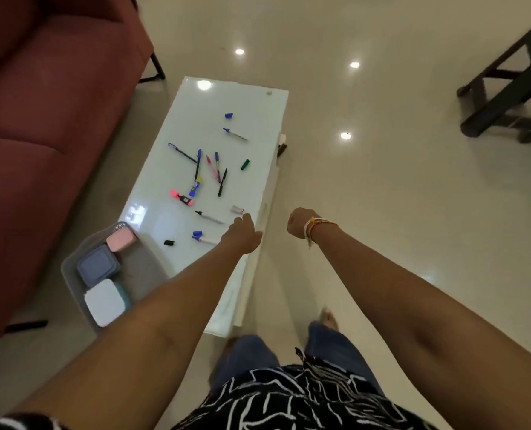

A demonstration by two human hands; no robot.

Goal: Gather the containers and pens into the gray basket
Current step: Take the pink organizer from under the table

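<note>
The gray basket (140, 268) sits at the near left corner of the white glass table (251, 100). Inside it lie a pink container (122, 239), a blue-gray container (98, 265) and a white container (105, 301). Several pens, markers and loose caps are scattered over the table, among them a pink highlighter (181, 197), a black pen (222, 182) and a white marker (209, 216). My left hand (242, 234) hovers over the table's right edge with nothing visible in it. My right hand (298, 221) hangs beyond that edge, over the floor, fingers curled, holding nothing that I can see.
A maroon sofa (46, 125) runs along the left, close to the table and basket. A dark wooden stool (506, 85) stands at the far right. Glossy cream floor tiles (382, 181) stretch to the right of the table. My legs stand at the table's near end.
</note>
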